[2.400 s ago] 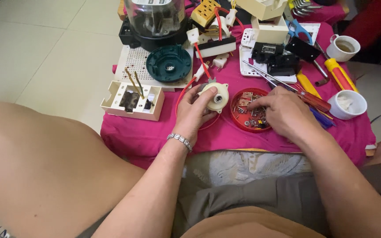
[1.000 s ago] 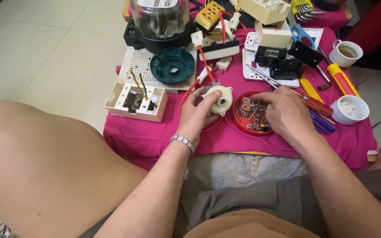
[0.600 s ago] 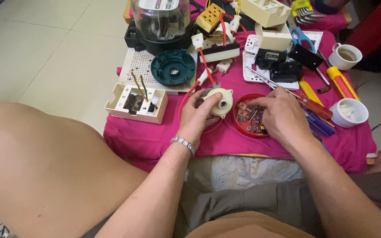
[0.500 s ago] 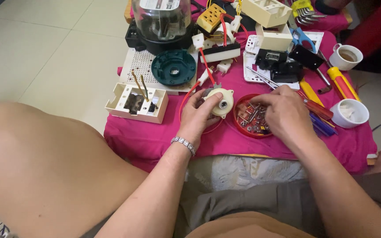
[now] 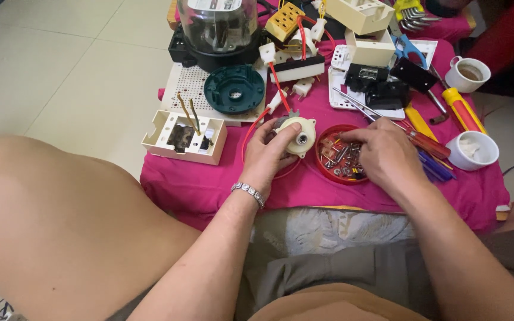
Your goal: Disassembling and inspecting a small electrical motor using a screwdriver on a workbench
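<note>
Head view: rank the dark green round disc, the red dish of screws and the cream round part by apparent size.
1. dark green round disc
2. red dish of screws, nearly alike and nearer the camera, so unsure
3. cream round part, in the left hand

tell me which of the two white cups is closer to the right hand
The lower white cup, beside the screwdrivers, lies nearer the right hand; the other cup sits farther back.

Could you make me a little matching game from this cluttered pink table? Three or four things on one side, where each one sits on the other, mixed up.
Things:
1. round cream motor part
2. red dish of screws
3. dark green round disc
4. white cup

Places:
A. on the white perforated board
B. held in the left hand
C. near the table's right edge, beside the screwdrivers
D. under the right hand's fingertips

Pairs: 1-B, 2-D, 3-A, 4-C
</note>
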